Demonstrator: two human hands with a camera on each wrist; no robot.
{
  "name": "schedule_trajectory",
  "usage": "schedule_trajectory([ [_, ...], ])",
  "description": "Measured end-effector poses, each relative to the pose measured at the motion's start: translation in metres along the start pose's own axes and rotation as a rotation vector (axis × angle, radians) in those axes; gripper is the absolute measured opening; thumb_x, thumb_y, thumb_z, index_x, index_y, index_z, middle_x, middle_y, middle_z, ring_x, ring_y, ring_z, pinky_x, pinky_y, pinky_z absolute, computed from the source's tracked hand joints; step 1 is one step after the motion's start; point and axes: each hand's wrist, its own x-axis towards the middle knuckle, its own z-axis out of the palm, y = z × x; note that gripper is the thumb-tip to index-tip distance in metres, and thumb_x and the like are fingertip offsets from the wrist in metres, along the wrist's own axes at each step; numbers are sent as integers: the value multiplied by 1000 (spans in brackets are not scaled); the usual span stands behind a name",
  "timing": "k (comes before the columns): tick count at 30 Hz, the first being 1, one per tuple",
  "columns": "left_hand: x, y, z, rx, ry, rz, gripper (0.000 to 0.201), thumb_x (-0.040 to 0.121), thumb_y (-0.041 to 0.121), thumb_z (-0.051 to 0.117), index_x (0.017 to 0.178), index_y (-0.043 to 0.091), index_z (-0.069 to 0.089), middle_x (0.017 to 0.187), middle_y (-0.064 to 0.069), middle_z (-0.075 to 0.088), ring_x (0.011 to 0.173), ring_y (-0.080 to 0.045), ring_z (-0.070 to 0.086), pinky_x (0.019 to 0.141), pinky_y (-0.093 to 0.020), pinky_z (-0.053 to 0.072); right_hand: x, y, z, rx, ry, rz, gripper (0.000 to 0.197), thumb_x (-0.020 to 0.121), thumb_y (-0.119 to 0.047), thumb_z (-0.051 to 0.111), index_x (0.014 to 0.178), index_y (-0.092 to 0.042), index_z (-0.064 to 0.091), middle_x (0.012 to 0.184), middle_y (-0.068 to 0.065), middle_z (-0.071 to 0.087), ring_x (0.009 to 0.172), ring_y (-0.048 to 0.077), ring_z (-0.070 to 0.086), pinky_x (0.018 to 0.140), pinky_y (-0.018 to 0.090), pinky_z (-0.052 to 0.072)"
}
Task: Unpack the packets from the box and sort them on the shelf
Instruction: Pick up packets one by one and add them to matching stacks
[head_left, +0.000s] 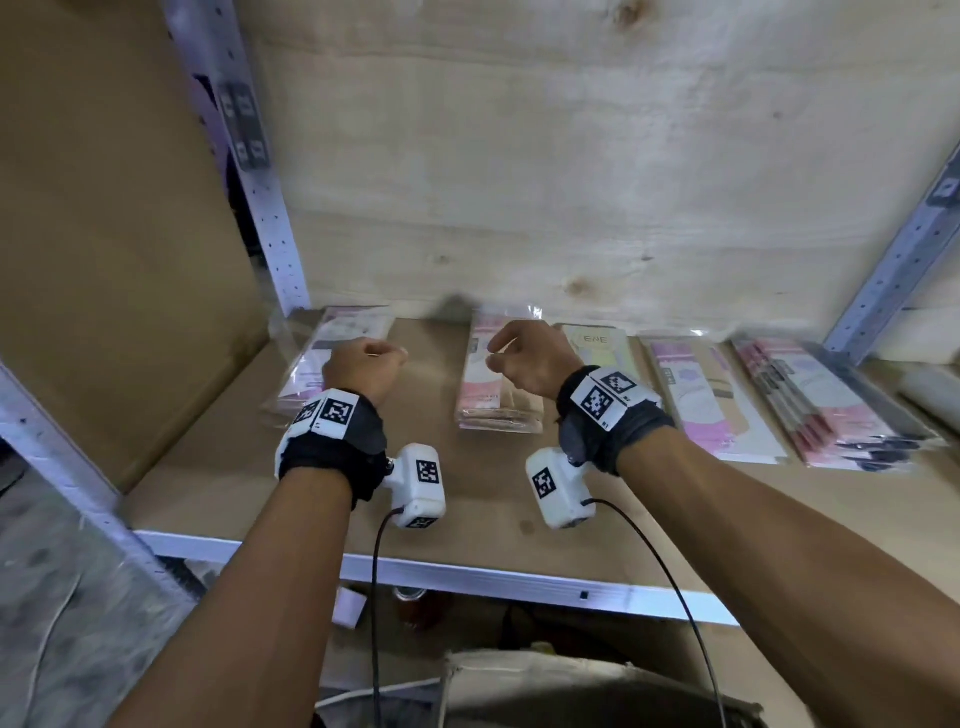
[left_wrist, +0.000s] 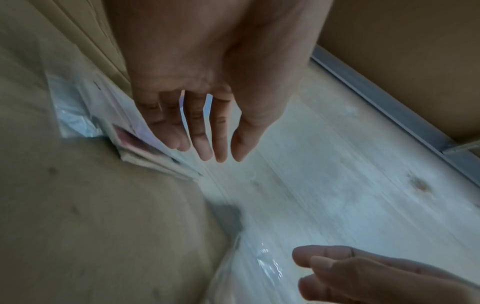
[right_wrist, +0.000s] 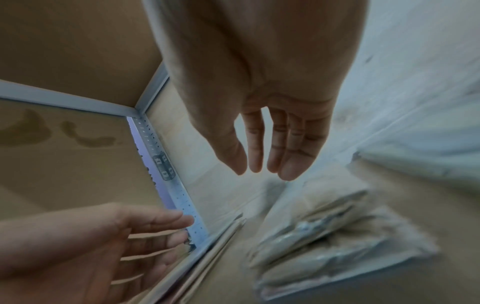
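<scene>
Several stacks of clear-wrapped pink and beige packets lie in a row at the back of the shelf board. My left hand hovers over the near end of the leftmost stack. My right hand hovers above the centre stack. Both hold nothing. In the left wrist view my left hand shows straight fingers just above that stack. In the right wrist view my right hand is also open, apart from the packets below it.
A yellowish packet, a purple-pink packet and a thick pink stack fill the shelf's right side. A large cardboard panel stands at the left. Metal uprights frame the bay. A beige object sits below the shelf edge.
</scene>
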Motion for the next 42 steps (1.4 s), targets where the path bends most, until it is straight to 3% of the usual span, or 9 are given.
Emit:
schedule_trajectory([
  [6, 27, -27, -43, -9, 113, -61, 25, 86, 24, 66, 108, 14, 73, 114, -7, 72, 110, -30, 64, 101, -35, 48, 13, -36, 43, 215, -155, 1, 18, 88, -10, 63, 75, -22, 61, 81, 8, 68, 74, 26, 68, 78, 43, 61],
  [13, 44, -53, -77, -1, 20, -119, 34, 95, 17, 60, 125, 0, 63, 130, -19, 62, 120, -34, 59, 78, -24, 37, 22, -76, 97, 513, -405, 102, 24, 93, 12, 46, 86, -10, 45, 67, 14, 46, 51, 21, 46, 41, 26, 47],
  [18, 45, -65, -81, 28, -49, -78, 28, 93, 17, 63, 117, 5, 70, 117, -11, 69, 91, -19, 59, 74, -19, 35, 24, -87, 123, 587, -344, 156, 18, 93, 3, 58, 107, -7, 51, 79, 15, 58, 56, 24, 57, 59, 36, 59],
  [23, 42, -67, -86, -41, -45, -108, 21, 91, 4, 61, 108, 1, 72, 100, -15, 70, 63, -17, 59, 48, -18, 49, 24, -79, 121, 429, -237, 92, 24, 84, -5, 72, 85, -14, 50, 79, 10, 59, 64, 24, 57, 63, 38, 50],
  [26, 36, -68, -85, -106, -136, -137, 29, 89, -13, 55, 116, -7, 64, 100, -23, 65, 66, -21, 60, 61, -25, 54, 18, -73, 114, 496, -258, 98, 39, 83, 1, 70, 115, -5, 50, 106, 21, 64, 83, 31, 62, 78, 42, 51],
  [28, 35, -70, -85, -38, -183, -87, 38, 85, -17, 55, 122, -7, 60, 95, -20, 65, 67, -19, 59, 65, -25, 53, 12, -69, 106, 601, -273, 103, 44, 85, 8, 66, 124, 0, 48, 101, 24, 61, 69, 26, 57, 71, 41, 49],
  [31, 33, -65, -86, 17, -193, 13, 52, 80, -20, 61, 128, -1, 56, 86, -17, 64, 67, -18, 58, 55, -22, 54, 5, -64, 89, 705, -277, 103, 32, 87, 10, 61, 116, -1, 56, 96, 21, 60, 61, 19, 53, 62, 30, 46],
  [35, 22, -48, -84, 237, -100, 205, 61, 70, -8, 77, 123, 20, 64, 117, -15, 66, 100, -24, 62, 85, -30, 51, -7, -57, 61, 879, -284, 129, 28, 91, 7, 58, 118, 2, 62, 95, 14, 63, 74, 20, 57, 61, 23, 47],
  [42, -9, 9, -66, 171, 6, 535, 14, 79, 18, 81, 91, 18, 74, 97, -9, 73, 94, -29, 66, 92, -39, 51, -32, -40, 3, 1071, -286, 157, 21, 98, -12, 50, 112, -4, 65, 96, 13, 73, 73, 16, 69, 58, 22, 46],
])
